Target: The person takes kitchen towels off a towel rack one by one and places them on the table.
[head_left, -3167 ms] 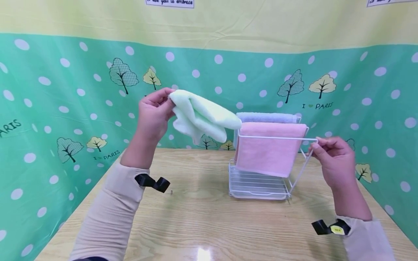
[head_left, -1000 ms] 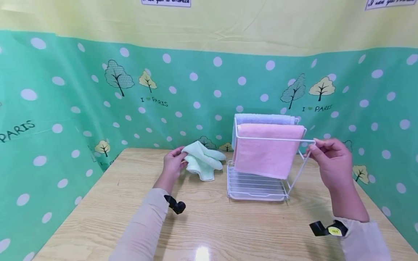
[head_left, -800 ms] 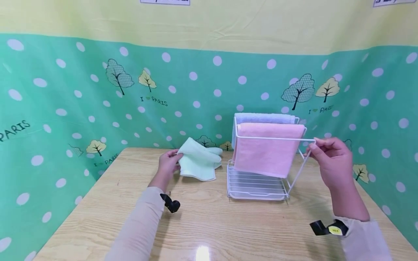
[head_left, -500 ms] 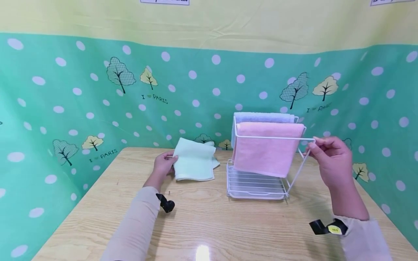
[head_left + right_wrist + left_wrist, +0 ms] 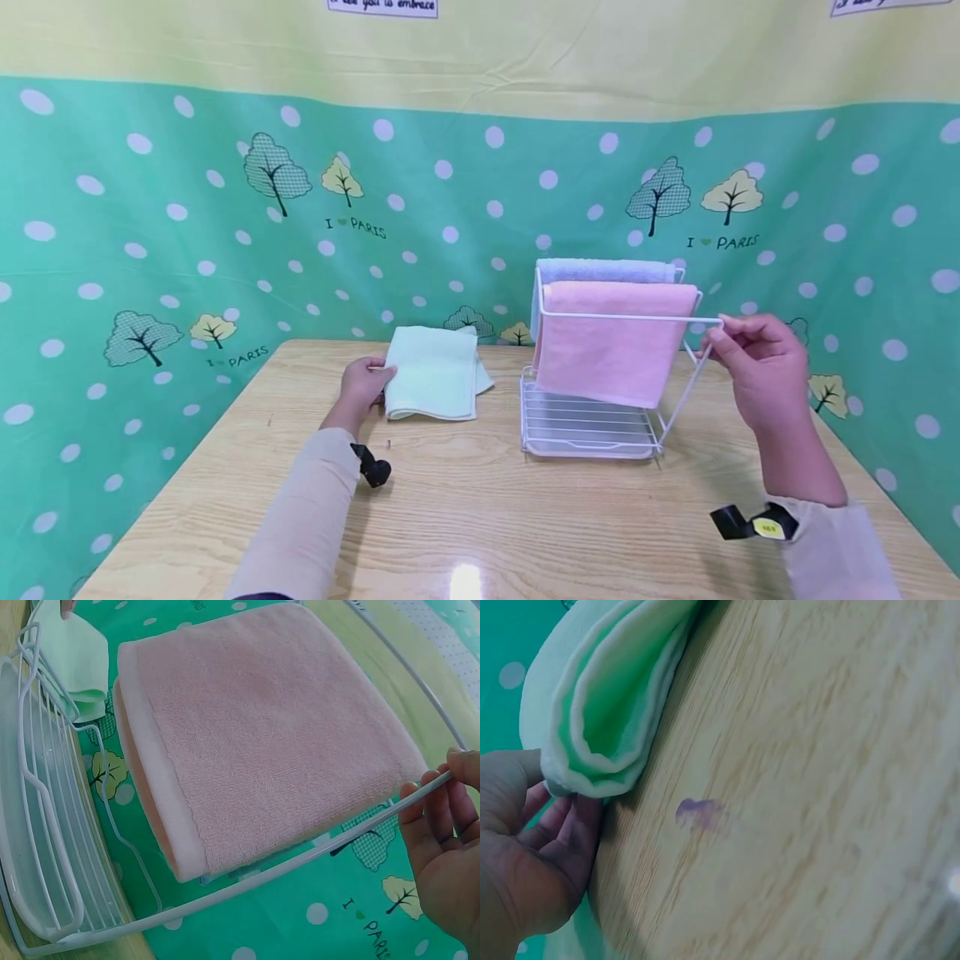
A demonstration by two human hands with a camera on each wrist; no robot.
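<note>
In the head view, a folded mint-green towel (image 5: 433, 371) lies on the table left of a white wire rack (image 5: 630, 317). My left hand (image 5: 363, 385) pinches its left edge, thumb on top and fingers underneath; the left wrist view shows the curled layers of the towel's fold (image 5: 607, 761). With thumb and fingertips my right hand (image 5: 765, 375) grips the top right front corner of the rack. A pink towel (image 5: 615, 350) hangs over one of its bars, and a light blue towel (image 5: 607, 269) hangs behind, mostly hidden.
Under the hanging towels the rack has a wire shelf with a shallow tray (image 5: 592, 454). A green and yellow patterned curtain (image 5: 450, 192) stands behind and beside the wooden table (image 5: 480, 517). A purple smudge (image 5: 697, 814) marks the table near the left hand.
The mint-green towel, held up in the air at first, came down onto the table, was spread flatter and shifted left with my left hand. My right hand stayed on the rack.
</note>
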